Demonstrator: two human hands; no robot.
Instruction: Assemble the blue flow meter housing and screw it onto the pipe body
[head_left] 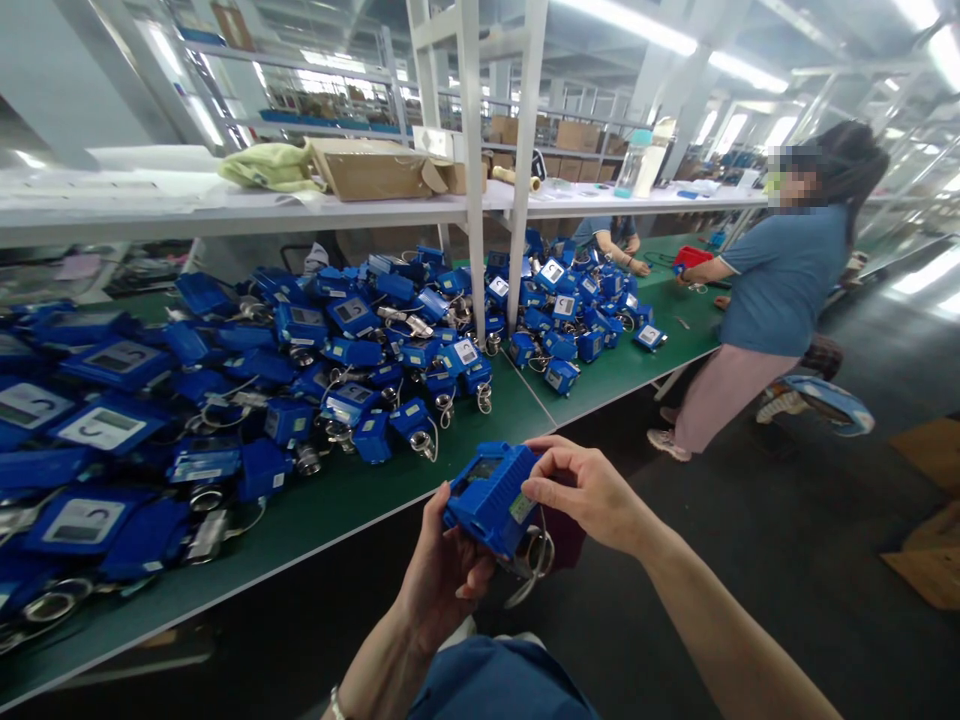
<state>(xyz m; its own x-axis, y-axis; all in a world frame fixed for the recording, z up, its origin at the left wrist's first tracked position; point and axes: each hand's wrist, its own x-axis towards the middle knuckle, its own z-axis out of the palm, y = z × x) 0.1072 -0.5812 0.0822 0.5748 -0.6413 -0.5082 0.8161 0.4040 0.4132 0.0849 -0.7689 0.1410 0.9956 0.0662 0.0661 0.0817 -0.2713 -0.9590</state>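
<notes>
In the head view, a blue meter [491, 490] with a box-shaped plastic housing is held in the air in front of the green table. Its metal pipe fitting [536, 552] and a thin pale cable [531, 590] hang on the near side. My left hand [442, 575] grips the housing from the left and below, thumb along its edge. On its right side, my right hand [581, 490] has thumb and index finger closed together beside a small yellowish label [520, 507]. Whether those fingertips pinch the label's edge or just press the housing is hard to see.
Piles of similar blue meters [352, 315] cover much of the green table [360, 515]. White posts [471, 180] rise from it to a shelf with a cardboard box [375, 168]. A co-worker [780, 270] stands at the right; another person's arm [619, 250] shows behind the table.
</notes>
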